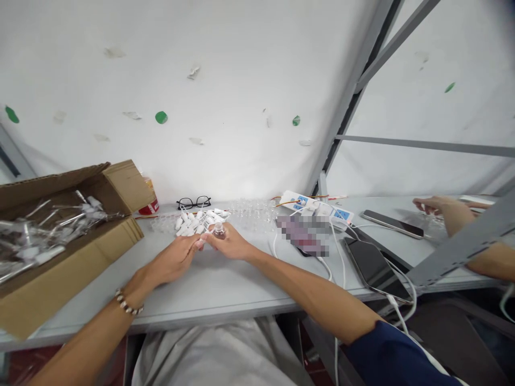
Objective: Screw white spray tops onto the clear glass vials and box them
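White pieces (197, 222), well over ten but too overlapped to count, lie in one heap on the desk (241, 284), just beyond the meeting hands. One clear bottle (219, 231), neck up, is gripped between thumb and fingers of the right hand (230, 243). Fingertips of the left hand (177, 258) bunch against the right thumb; whether they pinch anything, I cannot tell. Both forearms (306, 289) slant inward, the left wearing one beaded bracelet (127, 304). One cardboard box (80, 271) sits at left; one pair of glasses (193, 202) lies behind the heap.

Black-framed glasses (196, 205) near the white wall (241, 64), power strip (288, 197), black phone (376, 268).
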Demonstrator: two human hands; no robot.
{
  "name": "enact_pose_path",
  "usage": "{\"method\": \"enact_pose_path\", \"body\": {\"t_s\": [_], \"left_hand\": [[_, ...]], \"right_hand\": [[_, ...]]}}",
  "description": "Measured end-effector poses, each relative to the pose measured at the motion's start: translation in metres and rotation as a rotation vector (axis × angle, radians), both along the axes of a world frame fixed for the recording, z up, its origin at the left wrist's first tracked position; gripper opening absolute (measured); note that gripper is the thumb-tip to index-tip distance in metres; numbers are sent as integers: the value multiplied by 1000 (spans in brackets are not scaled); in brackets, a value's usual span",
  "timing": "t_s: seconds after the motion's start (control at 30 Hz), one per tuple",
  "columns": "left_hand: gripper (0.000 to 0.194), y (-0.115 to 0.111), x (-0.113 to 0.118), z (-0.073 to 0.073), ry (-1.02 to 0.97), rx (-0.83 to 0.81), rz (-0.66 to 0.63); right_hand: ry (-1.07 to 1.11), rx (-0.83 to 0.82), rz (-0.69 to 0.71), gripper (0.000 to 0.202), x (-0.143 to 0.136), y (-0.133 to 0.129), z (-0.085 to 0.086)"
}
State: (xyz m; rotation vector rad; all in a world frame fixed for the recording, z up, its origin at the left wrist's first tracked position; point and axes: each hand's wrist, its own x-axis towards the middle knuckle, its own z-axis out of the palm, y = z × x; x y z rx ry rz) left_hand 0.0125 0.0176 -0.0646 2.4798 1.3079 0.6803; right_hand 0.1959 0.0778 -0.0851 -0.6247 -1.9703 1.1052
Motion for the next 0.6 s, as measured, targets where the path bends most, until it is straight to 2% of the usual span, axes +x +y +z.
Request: {"method": "enact_pose_path", "body": {"t_s": [0.07,0.17,0.27,0.37,0.43,0.53,0.6], "left_hand": [[46,-2,2,0,-15,18,-29],[40,0,4,-2,-20,96,-25],[38,11,-7,-2,-27,204,129],[39,26,-38,0,-50,239,364],[36,33,-66,1,-16,178,496],[31,38,-100,1,111,18,629],[31,38,-107,0,202,-28,691]], "right_hand": [[64,-48,-39,48,6,6,4],[152,-87,-137,49,17,18,9],[150,-101,-181,47,22,23,9],[90,-107,-150,49,18,21,5],[55,-91,-104,50,14,18,2],[31,-60,-65,50,12,15,0],[20,-55,-77,50,13,15,1]]}}
